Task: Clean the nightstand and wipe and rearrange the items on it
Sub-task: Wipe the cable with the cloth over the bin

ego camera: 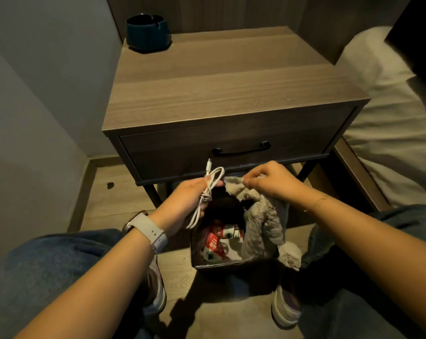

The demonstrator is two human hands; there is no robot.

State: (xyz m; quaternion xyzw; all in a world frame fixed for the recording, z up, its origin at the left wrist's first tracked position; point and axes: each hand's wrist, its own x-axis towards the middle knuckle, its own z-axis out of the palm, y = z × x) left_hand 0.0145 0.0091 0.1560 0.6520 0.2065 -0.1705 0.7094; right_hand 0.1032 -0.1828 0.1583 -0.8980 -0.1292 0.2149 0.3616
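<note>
White charging cable (208,192), coiled in loose loops: held in the left hand (186,200), fingers curled round the bundle, its plug end sticking up above the fingertips and a loop hanging below the palm.

Grey fluffy cloth (261,216): upper edge pinched between thumb and fingertips of the right hand (268,181); the rest hangs down into and over the right wall of the bin.

Small dark square bin (234,264): on the wooden floor between the person's feet, just before the nightstand; holds red-and-white packaging (213,243) and other items too dim to tell.

Grey-brown wood-grain nightstand (231,94): one drawer, shut, with a black bar handle (241,149).

Dark teal ashtray (148,30): back left corner of the nightstand top.

Pale watch strap (146,228): left wrist.

White-sheeted bed (390,133): right of the nightstand.
</note>
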